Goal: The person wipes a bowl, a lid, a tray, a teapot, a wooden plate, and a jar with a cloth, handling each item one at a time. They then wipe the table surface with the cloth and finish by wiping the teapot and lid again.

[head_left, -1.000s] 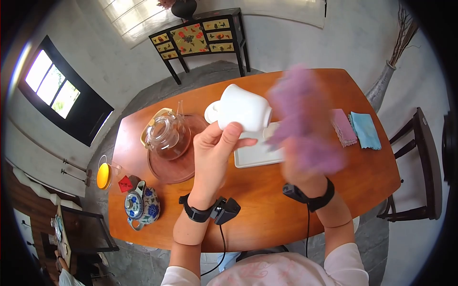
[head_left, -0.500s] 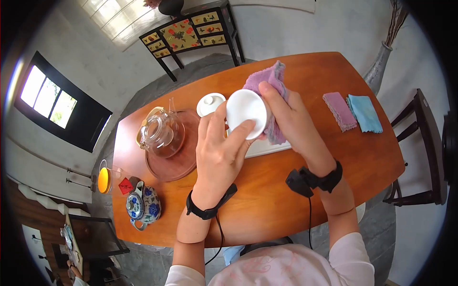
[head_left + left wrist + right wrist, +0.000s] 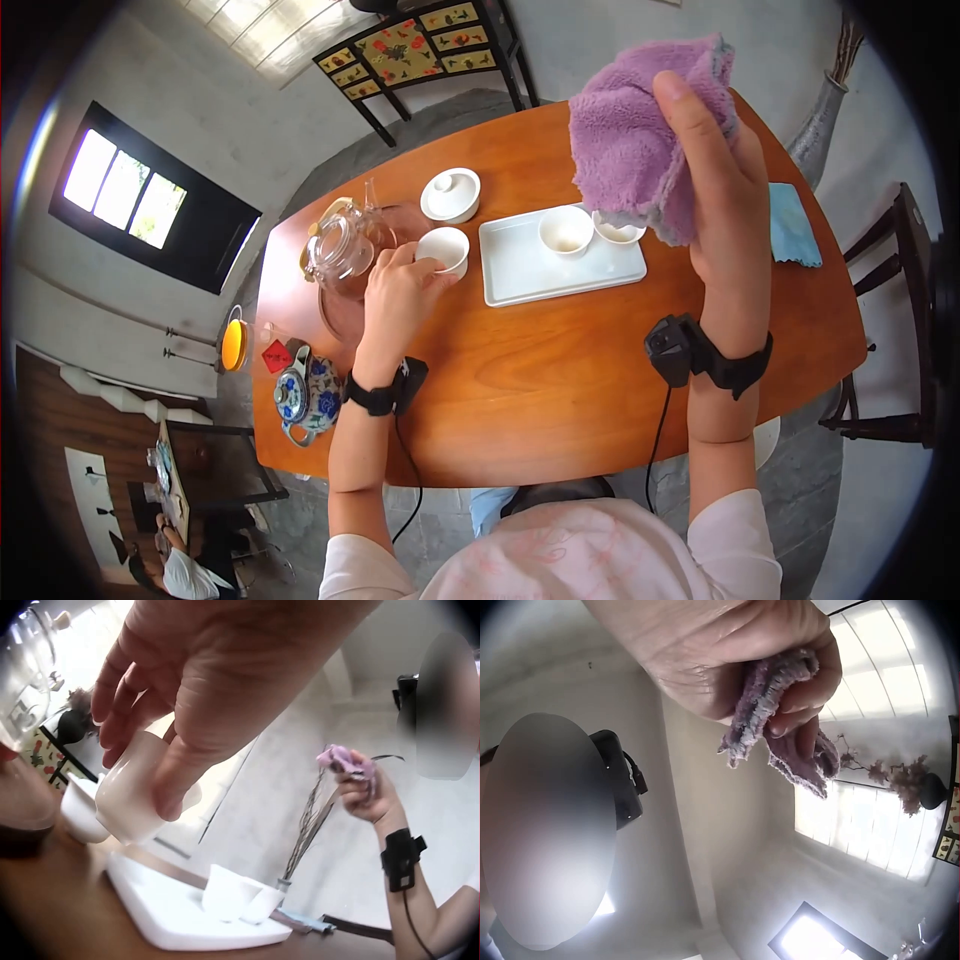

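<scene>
My left hand (image 3: 398, 297) pinches a small white teacup (image 3: 446, 248) by its side, thumb at the near rim, between the round wooden tray and the white tray. In the left wrist view the cup (image 3: 135, 787) is tilted, close over the table. My right hand (image 3: 728, 200) grips a folded purple cloth (image 3: 630, 130) with grey edging, raised high at the right. In the right wrist view the cloth (image 3: 761, 705) is bunched between thumb and curled fingers. Two white cups, one nearer the middle (image 3: 566, 232), sit on the white rectangular tray (image 3: 510, 285).
A lidded white bowl (image 3: 450, 196) stands behind the held cup. On the left are a glass teapot (image 3: 345, 245) on the round wooden tray (image 3: 340, 315), a blue-and-white teapot (image 3: 308, 390) and a red packet (image 3: 276, 356). A light blue cloth (image 3: 793, 225) lies far right.
The cup and cloth have come apart: my left hand has carried the cup left and lower, while my right hand has lifted the cloth up and to the right.
</scene>
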The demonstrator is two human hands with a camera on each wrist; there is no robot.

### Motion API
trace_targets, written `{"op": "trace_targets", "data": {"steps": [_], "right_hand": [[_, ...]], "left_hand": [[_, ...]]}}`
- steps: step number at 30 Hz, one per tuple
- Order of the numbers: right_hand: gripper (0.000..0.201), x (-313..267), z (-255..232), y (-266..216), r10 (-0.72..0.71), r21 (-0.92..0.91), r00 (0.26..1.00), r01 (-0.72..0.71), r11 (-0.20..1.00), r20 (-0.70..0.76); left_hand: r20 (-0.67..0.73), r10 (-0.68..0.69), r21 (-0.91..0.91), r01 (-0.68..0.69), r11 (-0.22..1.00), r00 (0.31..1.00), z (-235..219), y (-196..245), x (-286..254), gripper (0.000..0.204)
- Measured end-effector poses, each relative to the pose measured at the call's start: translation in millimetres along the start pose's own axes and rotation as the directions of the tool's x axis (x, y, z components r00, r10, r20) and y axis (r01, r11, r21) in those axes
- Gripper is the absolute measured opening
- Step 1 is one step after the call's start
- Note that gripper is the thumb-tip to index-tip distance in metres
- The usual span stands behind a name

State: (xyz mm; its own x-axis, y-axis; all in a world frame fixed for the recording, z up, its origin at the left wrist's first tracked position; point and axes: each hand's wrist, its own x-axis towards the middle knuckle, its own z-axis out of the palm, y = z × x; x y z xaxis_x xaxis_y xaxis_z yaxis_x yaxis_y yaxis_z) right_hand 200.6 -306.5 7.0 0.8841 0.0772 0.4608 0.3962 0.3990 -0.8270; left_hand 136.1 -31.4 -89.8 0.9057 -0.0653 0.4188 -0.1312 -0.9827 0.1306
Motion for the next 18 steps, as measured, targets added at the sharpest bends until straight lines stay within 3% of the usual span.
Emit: {"op": "trace_targets", "data": {"steps": [5,7,9,11,16,18], "right_hand": [[0.029,-1.7,-0.4,-6.9,-0.024,0.014,1.000,0.024,1.000,-0.001],[0.028,-2.5,-0.1,-12.7,-0.019,0.054,0.998,0.022,0.998,-0.060],[0.028,-3.9,-2.1,-17.2,-0.007,0.066,0.999,0.010,0.998,-0.048],[0.027,-3.9,-4.4,-18.5,0.002,0.077,0.999,0.001,0.997,-0.041],[0.028,-1.9,-13.4,-15.1,-0.111,0.023,0.993,0.112,0.993,-0.030],[0.028,0.2,-21.0,-16.9,-0.068,0.018,0.997,0.068,0.997,-0.027]], "left_hand": [[0.001,-0.037,0.009,0.036,0.999,0.999,16.0,-5.2,13.5,0.023],[-0.088,0.031,-0.018,-0.033,0.999,0.996,16.7,8.0,30.3,0.022],[-0.062,-0.007,-0.023,0.006,1.000,0.998,24.5,16.6,51.1,0.022],[-0.174,0.121,0.138,-0.097,0.986,0.977,35.3,24.1,71.0,0.022],[-0.024,0.015,0.105,-0.012,0.994,1.000,72.2,25.9,97.2,0.027],[0.011,0.000,0.129,-0.002,0.992,1.000,80.6,23.4,100.6,0.027]]}}
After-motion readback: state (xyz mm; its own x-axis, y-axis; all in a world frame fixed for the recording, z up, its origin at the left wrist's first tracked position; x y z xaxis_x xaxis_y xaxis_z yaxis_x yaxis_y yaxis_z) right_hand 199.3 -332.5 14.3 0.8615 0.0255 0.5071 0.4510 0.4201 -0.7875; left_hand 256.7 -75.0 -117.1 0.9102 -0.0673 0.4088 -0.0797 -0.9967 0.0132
